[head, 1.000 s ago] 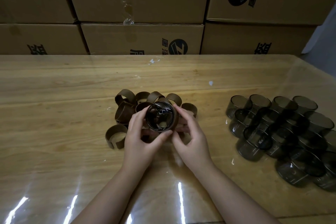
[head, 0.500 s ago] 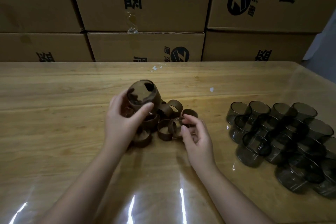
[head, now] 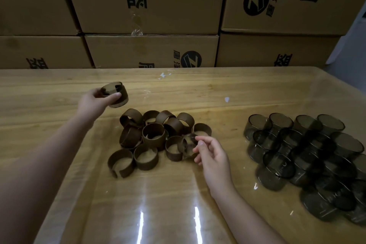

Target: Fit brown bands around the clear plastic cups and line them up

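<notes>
My left hand (head: 93, 101) grips a clear cup with a brown band fitted round it (head: 116, 95), held upside down just above the table at the far left of the band pile. The pile of loose brown bands (head: 154, 138) lies in the middle of the table. My right hand (head: 212, 156) pinches one brown band (head: 187, 144) at the pile's right edge, thumb and forefinger on its rim. A cluster of bare clear cups (head: 309, 154), several stacked, sits on the right.
The wooden table (head: 59, 144) has a glossy cover with light glare near the front. Stacked cardboard boxes (head: 150, 6) form a wall along its far edge. One split band (head: 120, 162) lies open at the pile's near left.
My left hand has carried the banded cup away from the pile, up and to the left. My right hand stayed at the pile's right edge and now pinches a loose band.
</notes>
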Available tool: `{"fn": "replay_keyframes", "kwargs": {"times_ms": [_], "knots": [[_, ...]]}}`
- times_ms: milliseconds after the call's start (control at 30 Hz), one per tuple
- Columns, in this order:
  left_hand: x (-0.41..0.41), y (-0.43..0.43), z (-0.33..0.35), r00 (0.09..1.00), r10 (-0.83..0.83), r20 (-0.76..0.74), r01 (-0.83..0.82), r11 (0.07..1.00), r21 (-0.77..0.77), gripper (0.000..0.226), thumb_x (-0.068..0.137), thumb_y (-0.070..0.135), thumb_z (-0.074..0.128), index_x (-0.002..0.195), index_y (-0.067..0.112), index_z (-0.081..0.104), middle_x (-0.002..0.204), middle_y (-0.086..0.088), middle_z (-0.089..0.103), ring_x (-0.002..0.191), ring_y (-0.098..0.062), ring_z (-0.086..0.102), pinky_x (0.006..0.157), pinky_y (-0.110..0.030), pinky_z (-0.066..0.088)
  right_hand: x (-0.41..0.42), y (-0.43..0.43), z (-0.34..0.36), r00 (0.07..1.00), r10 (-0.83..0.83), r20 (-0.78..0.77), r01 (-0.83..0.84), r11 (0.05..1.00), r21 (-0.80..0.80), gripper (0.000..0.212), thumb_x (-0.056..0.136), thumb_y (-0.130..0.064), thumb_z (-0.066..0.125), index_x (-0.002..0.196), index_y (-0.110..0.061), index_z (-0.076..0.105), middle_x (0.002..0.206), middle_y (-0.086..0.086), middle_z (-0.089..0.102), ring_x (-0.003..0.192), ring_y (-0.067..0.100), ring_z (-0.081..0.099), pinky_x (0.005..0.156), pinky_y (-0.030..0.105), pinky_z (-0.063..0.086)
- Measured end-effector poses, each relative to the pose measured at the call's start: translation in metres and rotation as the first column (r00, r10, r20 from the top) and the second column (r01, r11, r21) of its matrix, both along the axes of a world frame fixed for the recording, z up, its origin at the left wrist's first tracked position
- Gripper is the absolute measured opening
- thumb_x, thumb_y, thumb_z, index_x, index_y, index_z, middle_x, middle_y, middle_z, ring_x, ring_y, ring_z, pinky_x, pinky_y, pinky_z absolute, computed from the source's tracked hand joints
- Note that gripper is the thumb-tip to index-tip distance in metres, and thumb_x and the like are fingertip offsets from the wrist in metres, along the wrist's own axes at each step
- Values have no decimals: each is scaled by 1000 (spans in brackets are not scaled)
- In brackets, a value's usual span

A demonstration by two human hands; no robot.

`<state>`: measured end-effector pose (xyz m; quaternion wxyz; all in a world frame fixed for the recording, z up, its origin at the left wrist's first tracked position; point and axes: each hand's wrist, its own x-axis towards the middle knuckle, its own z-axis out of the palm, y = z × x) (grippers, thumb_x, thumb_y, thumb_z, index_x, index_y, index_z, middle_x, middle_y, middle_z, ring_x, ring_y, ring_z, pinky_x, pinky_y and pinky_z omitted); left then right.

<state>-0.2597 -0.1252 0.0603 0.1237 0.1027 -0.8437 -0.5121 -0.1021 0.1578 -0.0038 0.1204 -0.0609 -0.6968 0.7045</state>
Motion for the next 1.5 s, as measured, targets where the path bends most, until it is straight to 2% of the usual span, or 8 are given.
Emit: {"fn": "replay_keyframes", "kwargs": {"times_ms": [367,800,933,1033,1167,1333,1400,1500], "knots": [[-47,21,-37,999,-25,-43,24,999,-33,61,86,27,69,140,18,42,140,-7,50,129,-25,46,102,-44,40,-1,-1,-2,1000,-5,19,4,1000,25,19,98,-18,52,96,-32,65,73,-14,65,62,1,57,59,16,46],[-50,24,-53,980,-154,123,173,972,-161,64,91,20,62,147,16,31,148,-12,42,135,-30,41,108,-48,37,-1,-2,-1,1000,1,3,-1,1000,9,23,98,-13,52,92,-30,67,69,-12,64,59,0,56,58,14,45],[-37,16,-47,978,-139,159,145,989,-31,62,96,14,55,150,15,26,151,-8,38,136,-25,39,110,-43,35,-1,-1,-1,1000,0,28,0,1000,4,23,98,-14,52,91,-31,67,68,-12,64,59,0,56,58,15,46],[-14,16,-28,997,-2,76,-6,995,102,41,98,11,46,140,13,44,138,-7,51,122,-21,51,101,-37,44,-1,-2,1,999,0,44,-1,1000,23,23,98,-15,51,91,-31,67,69,-12,64,60,1,57,58,16,47],[37,35,14,948,194,-252,-133,961,240,22,96,19,47,116,23,57,106,5,61,96,-9,56,87,-28,48,0,-1,3,999,2,51,-4,999,33,22,98,-15,51,92,-29,67,67,-14,64,59,0,56,57,15,47],[138,91,32,779,-128,-614,306,933,193,19,89,28,49,91,44,60,75,13,58,65,-1,50,57,-13,42,2,-1,6,999,-6,45,4,999,34,20,98,-12,50,93,-22,67,63,-14,63,55,0,55,55,14,46],[165,118,15,777,-273,-567,434,885,169,18,86,31,51,88,44,62,67,8,58,56,0,49,49,-12,39,3,-1,7,999,3,50,-5,999,42,20,98,-12,50,93,-22,67,62,-13,63,55,-1,55,55,13,45],[182,147,-16,833,-445,-329,521,830,198,18,91,24,55,88,39,64,63,6,59,52,0,51,48,-12,39,5,0,9,997,32,65,-36,998,59,19,98,-13,51,92,-22,67,66,-6,63,60,2,57,59,16,47]]}}
